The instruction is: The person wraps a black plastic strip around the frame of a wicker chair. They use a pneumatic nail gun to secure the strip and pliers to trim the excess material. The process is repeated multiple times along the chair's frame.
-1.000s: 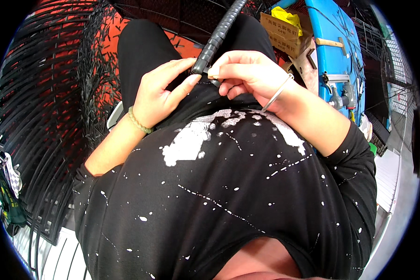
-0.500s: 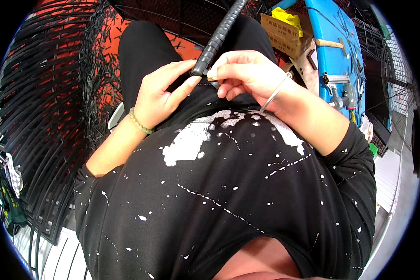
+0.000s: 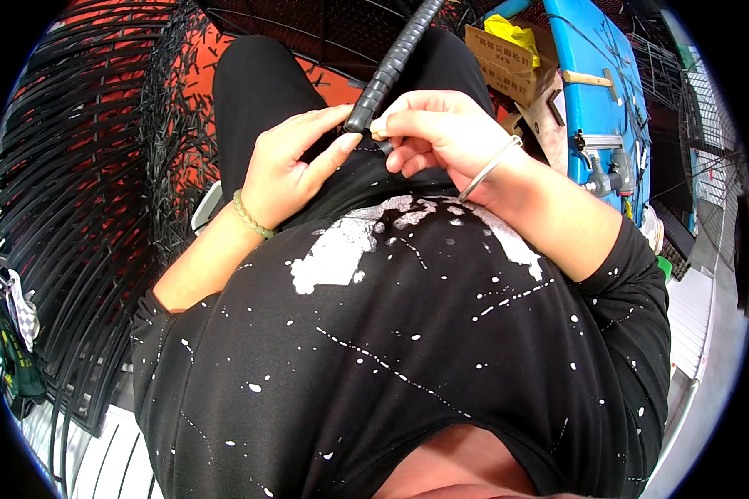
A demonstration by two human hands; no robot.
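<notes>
A tube wrapped in a spiral of glossy black strip (image 3: 394, 66) slants down from the top of the view and ends above my lap. My left hand (image 3: 287, 162) is closed around its lower end from the left, fingertips on the far side and thumb at the near side. Just right of that end, my right hand (image 3: 441, 129) pinches with thumb and forefinger, its other fingers curled. A short dark strip end (image 3: 383, 145) shows below the pinch, seemingly the loose end of the wrapping. Exactly what lies between those fingertips is mostly hidden.
Long black strips (image 3: 100, 166) hang in a thick bundle at the left. Black scraps (image 3: 191, 100) cover the red floor (image 3: 204, 66). At the right stand a cardboard box (image 3: 508, 71) with yellow material and a blue surface (image 3: 591, 50) carrying a wooden-handled hammer (image 3: 587, 78) and a nail gun (image 3: 612, 179).
Both hands keep their places at the tube's lower end. Only a very slight shift of the right fingers and the dark strip end shows.
</notes>
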